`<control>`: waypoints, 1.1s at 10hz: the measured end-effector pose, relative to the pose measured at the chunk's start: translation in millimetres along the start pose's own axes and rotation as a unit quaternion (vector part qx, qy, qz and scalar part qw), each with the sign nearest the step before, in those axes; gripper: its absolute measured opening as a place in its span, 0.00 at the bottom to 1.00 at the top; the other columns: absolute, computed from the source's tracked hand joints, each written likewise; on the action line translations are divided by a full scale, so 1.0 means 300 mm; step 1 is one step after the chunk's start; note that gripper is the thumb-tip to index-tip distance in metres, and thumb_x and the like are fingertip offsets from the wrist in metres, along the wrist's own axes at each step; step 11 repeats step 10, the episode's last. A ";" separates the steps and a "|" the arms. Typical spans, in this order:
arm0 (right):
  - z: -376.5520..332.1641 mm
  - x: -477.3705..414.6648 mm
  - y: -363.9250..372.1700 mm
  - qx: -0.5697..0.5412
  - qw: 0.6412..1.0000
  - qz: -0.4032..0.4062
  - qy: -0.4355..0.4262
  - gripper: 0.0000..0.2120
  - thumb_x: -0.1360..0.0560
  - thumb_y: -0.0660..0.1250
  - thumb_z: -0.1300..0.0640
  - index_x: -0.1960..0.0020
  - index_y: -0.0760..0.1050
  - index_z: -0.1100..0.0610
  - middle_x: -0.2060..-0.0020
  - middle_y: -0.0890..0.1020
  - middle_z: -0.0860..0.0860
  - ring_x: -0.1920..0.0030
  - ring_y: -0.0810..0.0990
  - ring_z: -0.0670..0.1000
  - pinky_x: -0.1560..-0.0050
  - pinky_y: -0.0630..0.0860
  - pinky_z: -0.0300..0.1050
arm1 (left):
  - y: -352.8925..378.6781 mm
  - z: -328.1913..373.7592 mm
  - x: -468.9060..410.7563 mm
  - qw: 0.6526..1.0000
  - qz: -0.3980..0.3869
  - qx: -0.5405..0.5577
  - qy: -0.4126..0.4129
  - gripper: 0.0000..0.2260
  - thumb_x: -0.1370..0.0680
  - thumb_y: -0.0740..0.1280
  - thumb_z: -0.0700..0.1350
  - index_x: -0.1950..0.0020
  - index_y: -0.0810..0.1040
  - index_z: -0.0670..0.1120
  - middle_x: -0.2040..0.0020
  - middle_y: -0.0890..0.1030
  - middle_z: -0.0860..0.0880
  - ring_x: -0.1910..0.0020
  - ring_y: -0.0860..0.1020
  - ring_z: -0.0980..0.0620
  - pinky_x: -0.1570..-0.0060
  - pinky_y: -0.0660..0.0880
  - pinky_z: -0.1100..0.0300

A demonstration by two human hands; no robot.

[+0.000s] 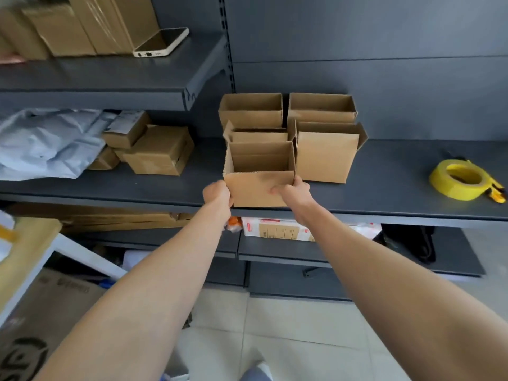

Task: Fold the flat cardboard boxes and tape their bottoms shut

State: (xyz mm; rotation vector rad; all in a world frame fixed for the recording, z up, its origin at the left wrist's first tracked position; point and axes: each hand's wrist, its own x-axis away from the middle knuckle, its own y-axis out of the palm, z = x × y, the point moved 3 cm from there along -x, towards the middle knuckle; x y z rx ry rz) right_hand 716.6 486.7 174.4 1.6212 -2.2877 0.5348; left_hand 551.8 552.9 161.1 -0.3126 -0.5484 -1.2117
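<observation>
Since the open-topped box (259, 188) at the front edge of the shelf (384, 193) looks light, hollow and easily dented, its stiffer lower corners suit gripping; the left hand (217, 193) and right hand (292, 192) clasp them. Further back on that shelf stand other boxes (325, 155), with the tape roll (461, 182) toward its right end.

A parcel packing room.
Dark metal shelves (110, 78) hold open cardboard boxes (327, 158), sealed cartons (159, 152), grey mailing bags (46, 144) and a yellow tape roll (450, 189).

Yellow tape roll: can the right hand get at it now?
Probably yes: only bare shelf lies between the right hand and the tape roll, though the hand must first let go of the front box.
</observation>
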 end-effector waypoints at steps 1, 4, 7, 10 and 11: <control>0.019 -0.031 0.015 0.001 1.000 0.018 0.014 0.36 0.28 0.71 0.59 0.24 0.58 0.55 0.30 0.59 0.52 0.35 0.68 0.56 0.31 0.64 0.51 | 0.016 -0.012 -0.047 1.000 -0.013 -0.015 -0.007 0.08 0.20 0.60 0.42 0.59 0.73 0.45 0.52 0.78 0.42 0.54 0.76 0.48 0.48 0.76 0.54; 0.016 -0.111 0.042 -0.012 1.000 0.023 -0.006 0.35 0.28 0.71 0.59 0.25 0.59 0.56 0.31 0.66 0.52 0.41 0.71 0.53 0.33 0.66 0.48 | 0.060 -0.004 -0.148 0.999 -0.019 -0.027 -0.010 0.10 0.20 0.61 0.41 0.62 0.72 0.44 0.62 0.74 0.45 0.65 0.72 0.52 0.54 0.72 0.56; 0.018 -0.111 0.035 -0.022 1.000 0.017 -0.005 0.32 0.26 0.68 0.64 0.25 0.60 0.57 0.33 0.72 0.53 0.36 0.71 0.53 0.36 0.67 0.46 | 0.060 0.014 -0.147 0.998 -0.021 -0.050 -0.007 0.06 0.20 0.61 0.39 0.55 0.74 0.41 0.59 0.74 0.45 0.59 0.74 0.50 0.45 0.75 0.54; -0.027 -0.080 0.020 -0.011 0.998 0.048 -0.035 0.32 0.26 0.66 0.66 0.25 0.59 0.58 0.32 0.71 0.54 0.33 0.70 0.56 0.38 0.66 0.46 | 0.008 0.093 -0.101 0.992 0.021 -0.100 0.072 0.09 0.20 0.60 0.38 0.43 0.77 0.39 0.50 0.79 0.41 0.49 0.79 0.45 0.49 0.76 0.56; -0.027 -0.080 0.020 -0.011 0.998 0.048 -0.035 0.32 0.26 0.66 0.66 0.25 0.59 0.58 0.32 0.71 0.54 0.33 0.70 0.56 0.38 0.66 0.46 | 0.008 0.093 -0.101 0.992 0.021 -0.100 0.072 0.09 0.20 0.60 0.38 0.43 0.77 0.39 0.50 0.79 0.41 0.49 0.79 0.45 0.49 0.76 0.56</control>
